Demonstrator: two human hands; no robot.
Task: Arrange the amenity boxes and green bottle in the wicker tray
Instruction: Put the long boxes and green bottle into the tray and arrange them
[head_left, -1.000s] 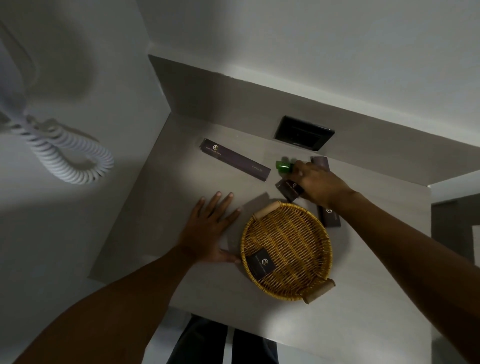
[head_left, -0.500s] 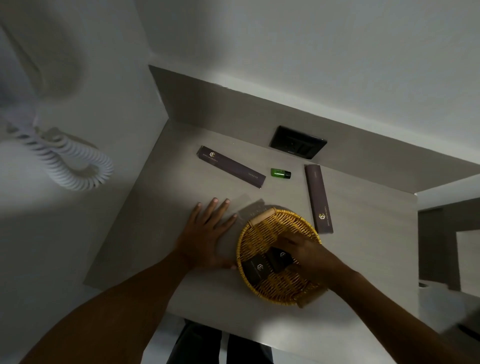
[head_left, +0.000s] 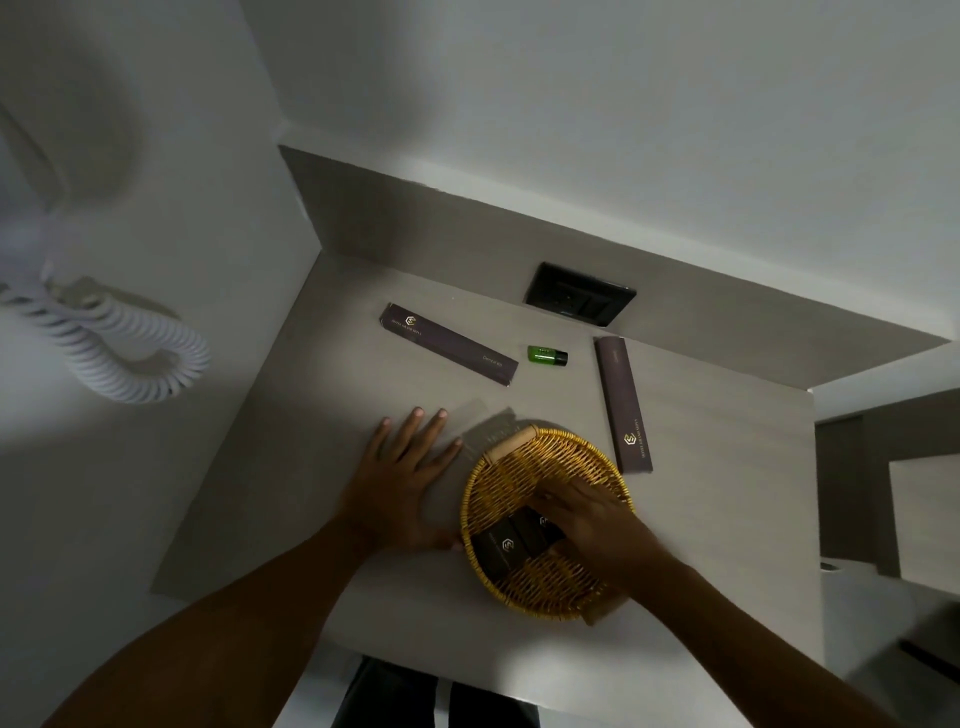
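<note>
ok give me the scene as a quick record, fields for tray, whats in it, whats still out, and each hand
tray: round wicker tray with two wooden handles, on the counter
in tray: two small dark boxes side by side
still out: long dental kit box, green bottle lying on its side, second long box
left hand: flat on the counter, thumb at the tray's rim
right hand: inside the tray, on the second small box; grip unclear
background: black wall socket, white coiled cord

Dim grey counter (head_left: 727, 519) in a white-walled corner, perhaps a socket (head_left: 579, 301).
</note>
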